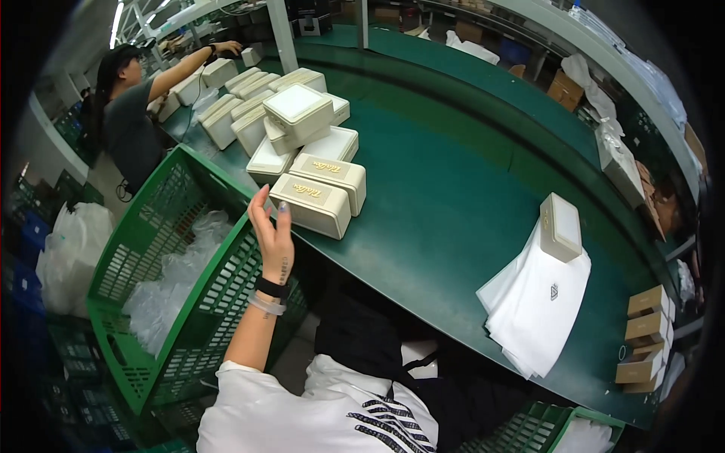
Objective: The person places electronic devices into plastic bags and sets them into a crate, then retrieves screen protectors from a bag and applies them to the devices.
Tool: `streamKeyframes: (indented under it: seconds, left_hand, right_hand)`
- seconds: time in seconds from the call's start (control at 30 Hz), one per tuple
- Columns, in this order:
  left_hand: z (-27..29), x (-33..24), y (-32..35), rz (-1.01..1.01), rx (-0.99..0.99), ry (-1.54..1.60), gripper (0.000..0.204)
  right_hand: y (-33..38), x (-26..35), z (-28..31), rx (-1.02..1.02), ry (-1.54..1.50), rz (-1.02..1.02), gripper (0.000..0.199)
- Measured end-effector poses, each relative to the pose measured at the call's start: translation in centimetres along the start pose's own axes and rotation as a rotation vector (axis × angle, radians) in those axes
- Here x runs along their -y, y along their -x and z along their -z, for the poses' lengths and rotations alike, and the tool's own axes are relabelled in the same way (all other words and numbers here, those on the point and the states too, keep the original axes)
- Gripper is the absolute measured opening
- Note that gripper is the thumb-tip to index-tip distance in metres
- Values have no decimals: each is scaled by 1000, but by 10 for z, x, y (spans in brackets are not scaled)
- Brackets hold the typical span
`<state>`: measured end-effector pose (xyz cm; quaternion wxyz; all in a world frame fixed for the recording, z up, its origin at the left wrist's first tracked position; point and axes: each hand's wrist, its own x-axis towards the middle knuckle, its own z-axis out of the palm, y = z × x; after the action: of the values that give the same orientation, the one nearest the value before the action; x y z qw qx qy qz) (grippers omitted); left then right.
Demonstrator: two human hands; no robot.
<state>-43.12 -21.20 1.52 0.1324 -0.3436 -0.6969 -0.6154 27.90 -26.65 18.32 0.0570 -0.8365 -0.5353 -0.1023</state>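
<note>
Your left hand (274,235), loosely open, apparently empty, beside a cream rounded rectangular box (311,211), green perforated plastic crate (209,303) left of it, smooth green counter (430,219) under it

Green-topped workbench (438,249), pale metal posts (282,38), bright tube lights (116,23) overhead.

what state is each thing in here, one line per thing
left hand, fingers extended beside the nearest cream box; contact unclear
nearest cream box, side by side with another
green crate, open-topped, holding clear plastic
clear plastic, crumpled
white stack, lying flat, fanned
lone cream box, resting on the white stack
co-worker's arm, stretched out
</note>
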Motion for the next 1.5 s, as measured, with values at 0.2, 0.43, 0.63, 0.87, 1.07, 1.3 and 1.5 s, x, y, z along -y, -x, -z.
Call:
streamKeyframes:
  seconds: [0.2, 0.43, 0.63, 0.87, 1.07, 1.3, 1.5]
  left_hand:
    - [24, 92, -36, 142, 131, 514, 61]
    - [12, 137, -53, 303, 429, 659, 65]
    - [17, 109, -37, 212, 218, 504, 57]
    - [-48, -8, -44, 763, 767, 593, 40]
    - [-172, -61, -5, 802, 1184, 739, 46]
    - [-151, -103, -23, -96, 505, -288, 83]
    - [-129, -71, -232, 337, 167, -1047, 90]
  right_hand:
    - [9, 391, -21, 834, -929, 950, 53]
    - [73, 710, -103, 629, -1079, 1578, 88]
    - [44, 703, -126, 1195, -1488, 1162, 68]
    - [-116, 576, -161, 1107, -1701, 175, 34]
    - [-158, 533, -213, 727, -1428, 244, 48]
    - [-88, 475, -126, -17, -1045, 898, 41]
    - [-29, 462, -92, 114, -922, 1136, 48]
